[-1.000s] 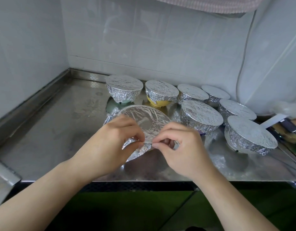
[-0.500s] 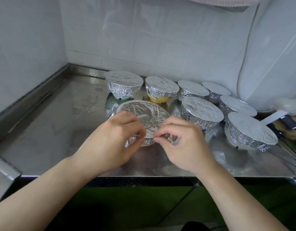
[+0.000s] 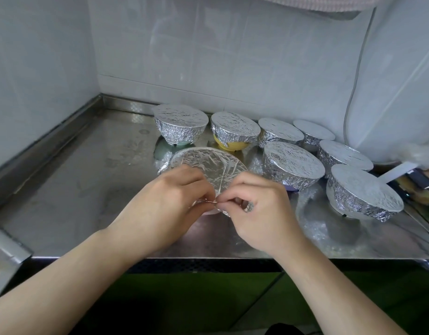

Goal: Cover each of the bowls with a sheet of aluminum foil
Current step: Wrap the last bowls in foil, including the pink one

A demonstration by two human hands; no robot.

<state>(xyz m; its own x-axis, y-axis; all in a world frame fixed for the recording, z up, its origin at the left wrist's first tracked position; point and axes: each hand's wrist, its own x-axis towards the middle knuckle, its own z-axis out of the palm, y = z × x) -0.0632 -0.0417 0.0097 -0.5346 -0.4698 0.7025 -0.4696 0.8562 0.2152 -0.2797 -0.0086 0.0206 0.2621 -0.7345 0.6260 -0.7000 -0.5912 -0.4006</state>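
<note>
1. Foil (image 3: 208, 163) is stretched over the nearest bowl (image 3: 209, 212), which sits on the steel counter (image 3: 82, 189) toward its front edge, left of the middle; only a small pale patch of the bowl itself peeps out under the wrinkled skirt.
2. Head view, the hands: the left hand (image 3: 163, 204) has its grip closed, thumb and forefinger pinching a thin fold of that foil at the near rim. The right hand (image 3: 261, 209) meets it there, its grip likewise closed on the same fold, the other fingers curled under.
3. Behind, a covered bowl with a greenish base (image 3: 180, 128) stands at the back left, and just right of it a yellow bowl (image 3: 234, 131) wears its foil cap with the yellow showing below.
4. Further right, five more wrapped bowls crowd toward the wall and the counter's right end (close together, some seeming to touch): a large one (image 3: 293, 164) just right of the hands, one at the far right front (image 3: 364, 192), and three (image 3: 280, 130) (image 3: 313, 132) (image 3: 345, 153) behind them.
5. White tiles (image 3: 208, 56) back the counter, and a white cable (image 3: 353, 88) hangs down on the right.
</note>
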